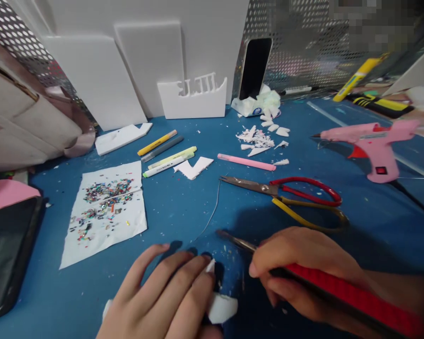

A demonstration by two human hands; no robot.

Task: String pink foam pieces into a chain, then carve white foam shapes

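My left hand lies over a white foam piece at the bottom of the view and presses it to the table. Parts of the foam stick out past the fingers; most of it is hidden. My right hand is wrapped around a red-handled tool with a slim, dark metal tip, slightly blurred. That tip points left, just above the table and apart from the foam. Beyond it lie scissors with one red and one yellow handle loop, and a thin grey wire or thread.
A pink glue gun lies at right. Beads cover a white paper at left, beside a dark phone. Markers, foam scraps and a V-shaped foam piece lie mid-table. White boards and another phone stand behind.
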